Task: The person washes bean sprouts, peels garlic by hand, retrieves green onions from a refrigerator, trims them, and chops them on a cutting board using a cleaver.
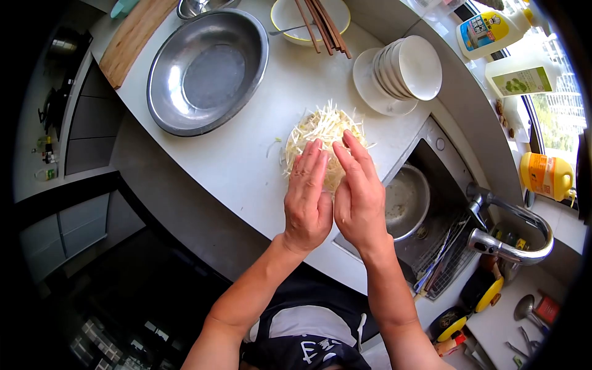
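Observation:
A heap of pale, thin strands that look like bean sprouts lies on the white counter, with a few loose bits around its edge. My left hand is held over the near side of the heap, fingers stretched out. Beside it, my right hand is raised with its fingers extended and a little apart. The palms face each other with a narrow gap between them, and neither hand holds anything. Both hands hide the near part of the sprouts.
A large steel basin stands left of the heap. Behind are a bowl with chopsticks across it and stacked white dishes. At right, the sink holds a metal bowl near the faucet.

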